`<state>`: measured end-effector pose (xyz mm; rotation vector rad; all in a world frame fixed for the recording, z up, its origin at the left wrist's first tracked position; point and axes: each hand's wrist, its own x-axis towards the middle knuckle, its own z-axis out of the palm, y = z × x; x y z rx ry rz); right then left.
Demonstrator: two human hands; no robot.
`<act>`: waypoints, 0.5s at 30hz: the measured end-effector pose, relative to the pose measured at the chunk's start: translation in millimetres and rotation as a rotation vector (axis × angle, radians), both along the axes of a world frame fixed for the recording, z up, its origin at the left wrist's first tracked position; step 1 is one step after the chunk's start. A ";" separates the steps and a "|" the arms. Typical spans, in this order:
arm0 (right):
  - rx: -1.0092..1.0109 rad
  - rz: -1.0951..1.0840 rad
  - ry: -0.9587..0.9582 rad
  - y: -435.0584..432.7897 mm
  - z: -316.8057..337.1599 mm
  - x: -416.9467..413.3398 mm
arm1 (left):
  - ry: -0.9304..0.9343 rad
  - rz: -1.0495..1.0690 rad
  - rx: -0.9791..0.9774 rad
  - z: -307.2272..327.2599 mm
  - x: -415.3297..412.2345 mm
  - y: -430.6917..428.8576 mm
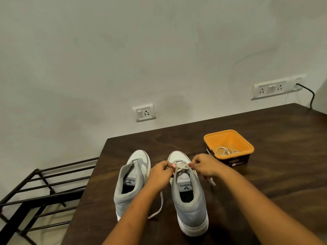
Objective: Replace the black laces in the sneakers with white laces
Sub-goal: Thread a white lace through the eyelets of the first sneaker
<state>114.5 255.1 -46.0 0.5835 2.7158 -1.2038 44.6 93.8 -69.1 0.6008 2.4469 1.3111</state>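
Two grey and white sneakers stand side by side on the dark wooden table (265, 131), toes pointing away from me. The left sneaker (130, 183) has no lace in its eyelets. The right sneaker (189, 197) carries a white lace (181, 166) crossed through its front eyelets. My left hand (161, 173) pinches the lace at the shoe's left side, and a loose end trails down between the shoes. My right hand (205, 165) pinches the lace on the right side; another end hangs beside the shoe. No black laces are visible.
An orange tub (230, 137) at the back right of the shoes holds a coiled white lace (225, 151). A black metal rack (40, 191) stands left of the table. Wall sockets and a black cable sit on the wall behind.
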 end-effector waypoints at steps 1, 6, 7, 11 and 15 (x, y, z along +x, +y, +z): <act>0.013 -0.003 0.003 0.4 -0.2 -0.1 | -0.005 -0.032 0.002 1.2 -2.2 -2.4; 0.110 -0.038 0.037 1.4 -1.0 -3.4 | 0.125 -0.175 -0.115 6.8 -14.2 -9.4; 0.112 -0.051 0.042 2.9 -1.6 -3.5 | 0.160 -0.177 -0.131 8.5 -14.6 -9.7; 0.076 -0.067 0.037 16.3 1.3 3.7 | 0.174 -0.174 -0.171 14.6 -17.3 -19.1; -0.050 -0.115 0.054 33.4 3.3 17.9 | 0.088 -0.205 -0.151 22.8 -20.3 -34.3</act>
